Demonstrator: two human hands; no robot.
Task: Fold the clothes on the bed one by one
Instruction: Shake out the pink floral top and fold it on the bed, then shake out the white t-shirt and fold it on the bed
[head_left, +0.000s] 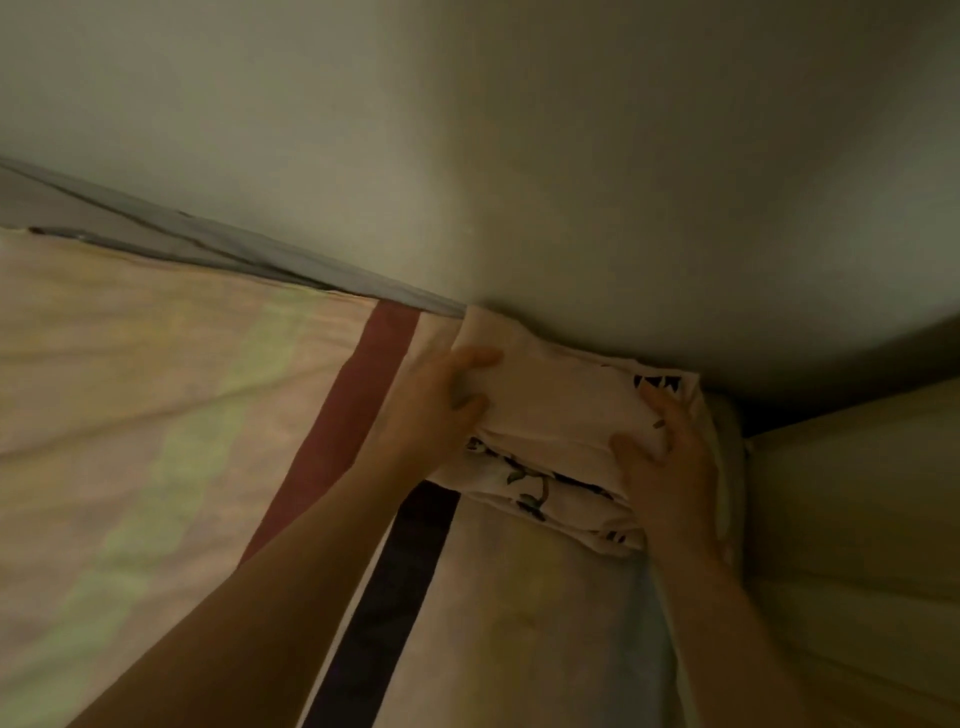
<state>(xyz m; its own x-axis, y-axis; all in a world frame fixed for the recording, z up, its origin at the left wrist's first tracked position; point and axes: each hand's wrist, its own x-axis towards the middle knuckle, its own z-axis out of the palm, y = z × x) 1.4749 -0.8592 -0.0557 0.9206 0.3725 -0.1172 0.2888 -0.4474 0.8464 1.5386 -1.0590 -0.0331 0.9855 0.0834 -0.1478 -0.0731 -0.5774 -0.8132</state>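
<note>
Progress: a folded stack (561, 441) is sitting at the far corner of the bed (156, 415), so at least part of the folding looks done. No loose clothes are showing in this view; whether any are left elsewhere on the bed, I cannot tell.
Step in hand: judging by the grip, the person is setting down or squaring the stack against the wall (519, 156).
Stack, look: pale pinkish cloth, several layers showing at the near edge, a dark leaf or flower print appearing on the lower layers and at the far right corner. Top layer is lying smooth; near edges are slightly uneven.
Stack, place: resting on the bed, touching the wall at its far side, just beside a pale pillow (857, 519) on the right.
Left hand (436, 410): gripping the stack's left edge, thumb on top, fingers curling under.
Right hand (670, 467): gripping the stack's right near corner, fingers spreading over the top, thumb pressing the near edge.
Bed cover: pale sheet with a red stripe (358, 405) and a dark stripe (400, 597) running toward the stack.
Image quality: dim and slightly blurred; fine fabric detail is not readable.
</note>
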